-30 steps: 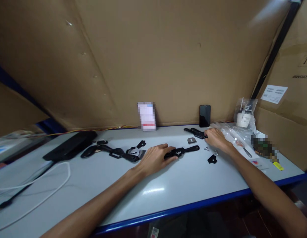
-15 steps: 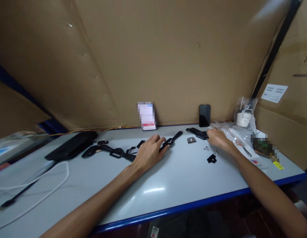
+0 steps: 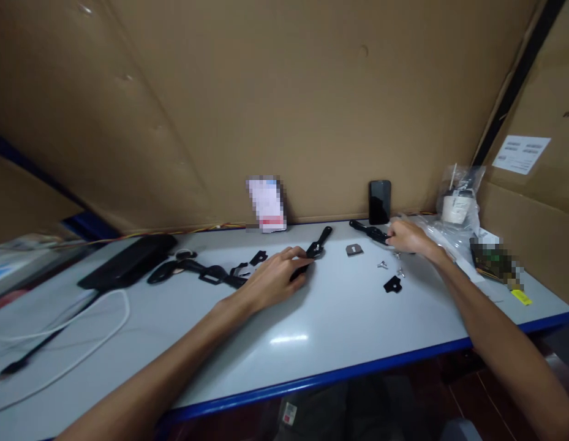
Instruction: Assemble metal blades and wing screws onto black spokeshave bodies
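Note:
My left hand (image 3: 274, 276) rests on the white table (image 3: 312, 331) with its fingers closed over the near end of a long black plastic part (image 3: 317, 245), which points away toward the back wall. My right hand (image 3: 406, 236) lies farther right, its fingers pinched on another black part (image 3: 369, 231) near the phone. Between the hands lie a small grey square plate (image 3: 354, 249), a few small screws (image 3: 383, 264) and a small black bracket (image 3: 392, 284).
More black parts (image 3: 206, 272) and a black case (image 3: 128, 260) lie at the left, with a white cable (image 3: 82, 343). A phone (image 3: 379, 201) and a card (image 3: 267, 203) lean on the cardboard wall. Plastic bags (image 3: 454, 208) sit at the right. The table's blue edge (image 3: 357, 370) is near me.
My left hand has slid the long black part to the left and turned it so that it points toward the back. My right hand has stayed on its part.

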The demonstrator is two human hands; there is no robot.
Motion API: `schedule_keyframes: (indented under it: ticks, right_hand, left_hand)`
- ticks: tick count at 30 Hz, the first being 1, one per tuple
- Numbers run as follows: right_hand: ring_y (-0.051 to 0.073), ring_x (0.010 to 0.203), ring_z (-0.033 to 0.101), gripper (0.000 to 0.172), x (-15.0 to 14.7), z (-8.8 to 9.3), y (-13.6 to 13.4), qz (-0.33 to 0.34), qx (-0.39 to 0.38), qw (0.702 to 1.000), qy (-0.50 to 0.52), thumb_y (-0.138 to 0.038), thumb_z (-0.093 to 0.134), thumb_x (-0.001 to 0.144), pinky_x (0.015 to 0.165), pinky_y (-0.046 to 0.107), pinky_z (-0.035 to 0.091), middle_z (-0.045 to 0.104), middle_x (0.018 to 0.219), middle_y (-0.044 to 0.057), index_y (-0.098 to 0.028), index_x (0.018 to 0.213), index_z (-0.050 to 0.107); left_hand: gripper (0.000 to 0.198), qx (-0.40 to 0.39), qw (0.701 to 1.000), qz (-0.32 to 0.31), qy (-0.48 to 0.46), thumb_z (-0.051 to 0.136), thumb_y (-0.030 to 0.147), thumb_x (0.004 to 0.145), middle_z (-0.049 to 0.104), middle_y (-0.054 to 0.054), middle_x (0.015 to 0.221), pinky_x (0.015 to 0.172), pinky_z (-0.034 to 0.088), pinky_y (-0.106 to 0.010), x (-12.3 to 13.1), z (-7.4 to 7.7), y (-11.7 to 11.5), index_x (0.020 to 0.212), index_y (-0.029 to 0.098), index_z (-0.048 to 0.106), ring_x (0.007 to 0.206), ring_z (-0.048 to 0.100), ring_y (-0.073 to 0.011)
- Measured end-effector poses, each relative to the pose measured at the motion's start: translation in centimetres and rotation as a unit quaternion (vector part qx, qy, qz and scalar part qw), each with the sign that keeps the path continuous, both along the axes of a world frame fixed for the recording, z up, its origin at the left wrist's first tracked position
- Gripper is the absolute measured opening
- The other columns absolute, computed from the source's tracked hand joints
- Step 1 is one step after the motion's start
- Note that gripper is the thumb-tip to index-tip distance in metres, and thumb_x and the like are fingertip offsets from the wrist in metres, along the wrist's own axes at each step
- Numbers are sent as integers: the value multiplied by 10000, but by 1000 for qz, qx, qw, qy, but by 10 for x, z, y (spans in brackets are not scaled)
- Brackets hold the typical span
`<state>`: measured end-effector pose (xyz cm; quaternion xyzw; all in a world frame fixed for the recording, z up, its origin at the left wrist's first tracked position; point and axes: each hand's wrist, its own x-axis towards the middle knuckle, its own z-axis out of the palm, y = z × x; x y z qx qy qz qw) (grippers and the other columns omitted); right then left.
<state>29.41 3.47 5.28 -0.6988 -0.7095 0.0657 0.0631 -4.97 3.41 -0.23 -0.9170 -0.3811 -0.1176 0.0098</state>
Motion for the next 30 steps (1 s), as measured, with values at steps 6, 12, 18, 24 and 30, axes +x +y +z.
schedule_keyframes:
  ticks: [6,12,18,24,30]
  right_hand:
    - [156,662,532,188,9,16,-7,112,-44,987,108,-317,630,844,602,258,347,600,662,-10,-170,776,727]
    - [134,637,468,124,-20,6,-20,275,-196,920,201,-266,654,785,612,254,350,549,634,-39,-178,713,703]
    - [131,648,560,65,-58,-19,-21,293,-219,896,250,-222,722,807,603,230,414,637,664,-31,-172,784,758]
    - [194,855,692,183,-46,-17,-14,130,-10,984,123,-262,651,948,733,269,481,755,947,63,-190,1063,775]
    - [268,1122,640,484,-44,-32,-9,127,48,990,48,-322,688,958,930,338,449,661,1252,144,-206,1423,619]
  left_hand:
    - [528,39,995,29,-90,374,377,1050,511,-147,1568,1186,381,-607,4,-16,16,1511,159,509,1484,395,-367]
    - [434,87,968,-4,-235,355,337,1088,608,-136,1393,1120,463,-504,16,2,-1,1449,195,552,1284,569,-291]
    - [390,-15,983,-128,-130,415,379,1081,688,-109,1085,898,550,-449,17,6,-24,1247,190,714,1008,652,-264]
    - [440,-54,986,-142,-67,491,514,1045,680,-93,1031,853,548,-410,18,9,-24,1270,207,710,955,669,-264]
    - [460,-61,988,-127,-56,533,544,1019,672,-99,1077,857,545,-427,17,9,-21,1278,202,699,961,671,-276]
